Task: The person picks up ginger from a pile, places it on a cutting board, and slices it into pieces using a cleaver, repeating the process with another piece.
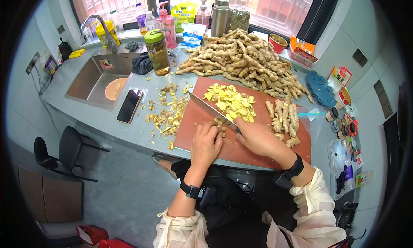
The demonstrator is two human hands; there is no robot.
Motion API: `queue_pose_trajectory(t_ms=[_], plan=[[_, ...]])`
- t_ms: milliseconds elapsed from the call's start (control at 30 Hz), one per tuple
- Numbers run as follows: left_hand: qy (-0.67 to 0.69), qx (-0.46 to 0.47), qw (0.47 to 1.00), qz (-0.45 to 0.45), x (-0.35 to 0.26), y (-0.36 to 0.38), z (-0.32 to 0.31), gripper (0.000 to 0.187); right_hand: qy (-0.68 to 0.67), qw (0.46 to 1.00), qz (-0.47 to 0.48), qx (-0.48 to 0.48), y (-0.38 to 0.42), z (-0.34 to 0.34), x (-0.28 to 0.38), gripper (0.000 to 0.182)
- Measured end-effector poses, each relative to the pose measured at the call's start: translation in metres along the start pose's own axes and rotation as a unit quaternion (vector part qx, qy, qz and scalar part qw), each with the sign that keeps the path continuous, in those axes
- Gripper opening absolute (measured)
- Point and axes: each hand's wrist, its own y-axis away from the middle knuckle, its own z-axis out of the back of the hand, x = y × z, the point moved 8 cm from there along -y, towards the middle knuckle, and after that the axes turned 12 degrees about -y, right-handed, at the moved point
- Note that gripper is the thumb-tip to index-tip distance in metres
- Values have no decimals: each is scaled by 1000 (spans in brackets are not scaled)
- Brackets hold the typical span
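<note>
My right hand (254, 137) grips the handle of a knife (213, 111), whose blade points up and left across the board. Beneath the blade, my left hand (207, 144) has its fingers curled on a piece of ginger root (220, 127), mostly covered by the fingers and knife. Both rest over a reddish-brown cutting board (189, 123). Just beyond the blade lies a heap of yellow ginger slices (230, 101). Several whole ginger roots (284, 117) lie on the board's right side. Whether the blade has cut into the root cannot be made out.
A large pile of ginger (245, 61) stands behind the board. Peelings (167, 112) are scattered to its left, near a phone (130, 106) and a green-lidded bottle (157, 53). A sink (86, 78) lies farther left. Small jars (335, 125) line the right side.
</note>
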Motion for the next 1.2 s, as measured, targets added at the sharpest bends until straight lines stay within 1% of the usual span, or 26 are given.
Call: queue_pose_trajectory(t_ms=[67, 100, 167, 333, 500, 567, 700, 767, 867, 1000, 1067, 1200], plan=[[-3, -3, 1000, -3, -1, 0, 1, 10, -16, 1000, -11, 3, -12, -6, -5, 29], [2, 2, 1000, 2, -1, 0, 1, 10, -17, 1000, -11, 5, -16, -9, -5, 29], [5, 5, 1000, 7, 1, -1, 0, 10, -22, 998, 42, -31, -26, -6, 2, 21], [0, 6, 1000, 5, 0, 0, -2, 10, -39, 998, 38, -18, -37, -7, -3, 23], [-10, 5, 1000, -3, 0, 0, -2, 10, -70, 997, 33, -20, -21, -1, -4, 26], [-12, 6, 1000, -4, 0, 1, -3, 10, -68, 998, -5, 7, -7, 0, -10, 29], [2, 2, 1000, 1, 0, 1, -3, 10, -63, 997, -38, 30, 18, 0, -25, 32], [5, 2, 1000, 2, 1, 1, -3, 10, -61, 998, -18, 14, 24, 2, -24, 32], [-8, -3, 1000, -7, 1, 0, -3, 10, -51, 998, -18, 12, 20, 1, -23, 31], [-14, 8, 1000, -14, -1, 1, -4, 13, -67, 998, -17, 10, -6, -7, -17, 29], [-19, 9, 1000, -16, -1, 1, -4, 13, -76, 996, 34, -28, -27, -13, -14, 26], [-17, 0, 1000, -8, -1, 1, -2, 11, -70, 996, 42, -32, -43, -19, -12, 25]])
